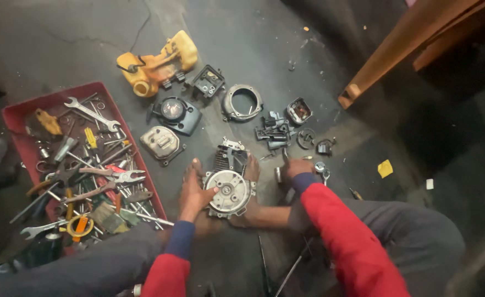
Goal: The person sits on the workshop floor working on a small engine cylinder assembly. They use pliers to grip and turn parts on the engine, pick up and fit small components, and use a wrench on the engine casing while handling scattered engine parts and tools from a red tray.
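Clearly the small engine [229,184] is well into being taken apart. It sits on the concrete floor [264,49] between the person's bare feet, its round metal flywheel face turned up toward the camera and its finned cylinder pointing away.

The left hand [194,192] lies against the engine's left edge, fingers spread flat on the rim rather than closed round anything. The right hand [295,165] is down on the floor just right of the engine, beside a few small bright parts; whether its grip pinches one of them I cannot tell, as the fingers are curled under.

Parts already off lie in an arc beyond the engine: a yellow fuel tank [157,65], a dark round cover [175,113], a pale muffler box [161,142], a black housing [207,81], a metal ring [243,102], and a cluster of small dark pieces [275,132]. A red tray [20,113] full of wrenches and pliers stands to the left.

By my judgement the outer covers are done; the engine core itself remains assembled.
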The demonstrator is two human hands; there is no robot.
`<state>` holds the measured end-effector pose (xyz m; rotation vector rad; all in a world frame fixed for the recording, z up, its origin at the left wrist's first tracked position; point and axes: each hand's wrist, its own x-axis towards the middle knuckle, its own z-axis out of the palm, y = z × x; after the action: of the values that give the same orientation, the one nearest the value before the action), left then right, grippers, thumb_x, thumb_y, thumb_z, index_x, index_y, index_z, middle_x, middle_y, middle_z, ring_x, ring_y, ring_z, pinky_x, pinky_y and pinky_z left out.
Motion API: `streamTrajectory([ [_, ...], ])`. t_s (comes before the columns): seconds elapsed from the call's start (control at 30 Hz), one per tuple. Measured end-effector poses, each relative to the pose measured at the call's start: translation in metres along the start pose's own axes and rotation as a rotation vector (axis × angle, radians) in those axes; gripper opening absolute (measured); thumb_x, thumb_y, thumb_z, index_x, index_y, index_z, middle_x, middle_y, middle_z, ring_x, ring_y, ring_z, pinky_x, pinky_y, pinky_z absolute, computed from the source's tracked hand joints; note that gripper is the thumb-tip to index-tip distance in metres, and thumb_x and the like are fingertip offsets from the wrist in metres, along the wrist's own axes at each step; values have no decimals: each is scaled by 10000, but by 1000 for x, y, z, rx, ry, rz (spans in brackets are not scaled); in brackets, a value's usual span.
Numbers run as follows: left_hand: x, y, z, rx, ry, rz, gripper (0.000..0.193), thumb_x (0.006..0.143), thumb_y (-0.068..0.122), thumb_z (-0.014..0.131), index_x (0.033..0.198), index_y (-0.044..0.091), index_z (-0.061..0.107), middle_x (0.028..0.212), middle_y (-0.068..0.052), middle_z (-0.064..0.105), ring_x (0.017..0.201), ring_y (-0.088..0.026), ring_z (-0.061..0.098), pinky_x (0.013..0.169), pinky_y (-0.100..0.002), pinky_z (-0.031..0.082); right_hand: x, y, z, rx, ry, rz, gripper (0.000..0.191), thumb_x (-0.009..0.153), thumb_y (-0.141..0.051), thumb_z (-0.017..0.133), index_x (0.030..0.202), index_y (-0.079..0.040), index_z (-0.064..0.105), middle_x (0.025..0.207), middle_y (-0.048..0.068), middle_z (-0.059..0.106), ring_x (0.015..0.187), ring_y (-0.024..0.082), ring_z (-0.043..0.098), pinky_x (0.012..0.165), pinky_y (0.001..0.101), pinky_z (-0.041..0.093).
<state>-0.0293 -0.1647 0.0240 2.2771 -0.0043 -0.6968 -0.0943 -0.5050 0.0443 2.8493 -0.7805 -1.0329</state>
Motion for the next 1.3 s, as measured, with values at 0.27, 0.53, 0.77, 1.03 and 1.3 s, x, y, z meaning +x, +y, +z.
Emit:
streamTrajectory([
  [0.27,-22,55,59,-41,-112,-121,1222,627,298,927,1603,159,205,1641,-137,320,1486,-323,368,1174,-409,365,59,-26,-74,1175,110,-326,572,864,-300,679,1382,-107,532,682,119,691,578,214,705,526,374,572],
  [0.53,-59,38,76,-50,-83,-97,1179,635,239,943,1577,156,240,1612,-135,347,1490,-354,323,1170,-429,350,86,-52,-45,1151,496,60,264,938,-309,710,897,-55,772,744,51,723,697,181,702,676,325,516],
  [0.77,-121,-20,59,-82,61,149,1030,640,178,897,1521,95,370,1482,-193,511,1378,-389,478,1115,-449,425,-64,-10,-52,1205,169,-430,274,974,-230,639,799,-20,637,732,16,679,666,87,644,619,268,503],
  [1.03,-188,20,-16,-916,-177,157,663,919,391,720,1492,139,505,1326,-198,653,1176,-181,616,927,-319,502,-251,-35,-52,1487,35,-587,163,933,-145,693,939,-95,538,782,-12,623,706,84,614,607,279,491],
  [1.3,-203,6,-29,-160,-107,314,710,848,293,774,1467,81,499,1503,-237,515,1424,-351,472,1159,-407,384,-284,-68,-3,936,469,-573,192,947,-168,711,1088,-39,695,914,100,720,753,227,723,668,349,550],
])
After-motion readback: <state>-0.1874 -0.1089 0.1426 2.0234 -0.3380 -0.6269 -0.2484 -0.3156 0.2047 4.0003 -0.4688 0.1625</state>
